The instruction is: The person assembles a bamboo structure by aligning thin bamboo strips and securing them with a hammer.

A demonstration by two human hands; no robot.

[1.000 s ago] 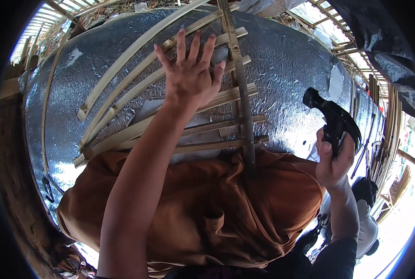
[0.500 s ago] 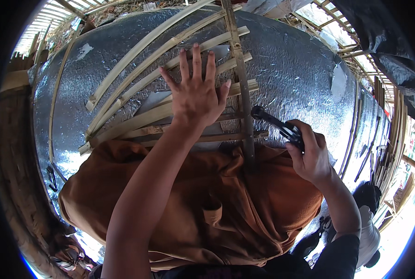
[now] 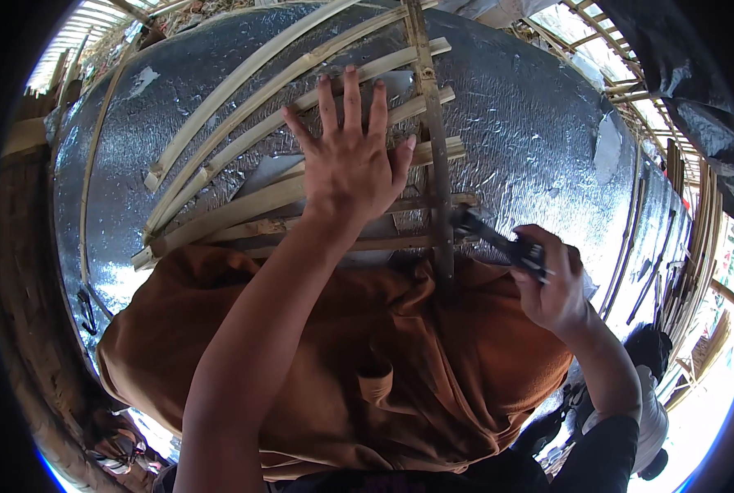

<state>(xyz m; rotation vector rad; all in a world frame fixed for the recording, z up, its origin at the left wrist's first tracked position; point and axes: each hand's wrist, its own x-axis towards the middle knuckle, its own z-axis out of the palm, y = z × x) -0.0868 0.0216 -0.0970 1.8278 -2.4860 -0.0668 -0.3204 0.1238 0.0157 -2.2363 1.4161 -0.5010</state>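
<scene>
My left hand lies with fingers spread over a fan of split bamboo strips. Its palm covers the middle of some strips. Across their right ends runs a darker bamboo stick. To the right of that stick, my right hand is wrapped round a black hand tool with a knobbed end. The tool's knobbed end is close to the stick, blurred by motion; its exact kind I cannot make out. Beneath the strips is a silvery foil sheet.
Brown cloth covers my lap below the strips. A thick wooden beam stands at the left. Several thin bamboo poles lean at the right. Another person is at the lower right. Dark plastic sheeting hangs at the upper right.
The tool in my right hand has dropped slightly, its knobbed end now lower. The strips and stick sit a little differently in view. My left hand keeps its place on the strips.
</scene>
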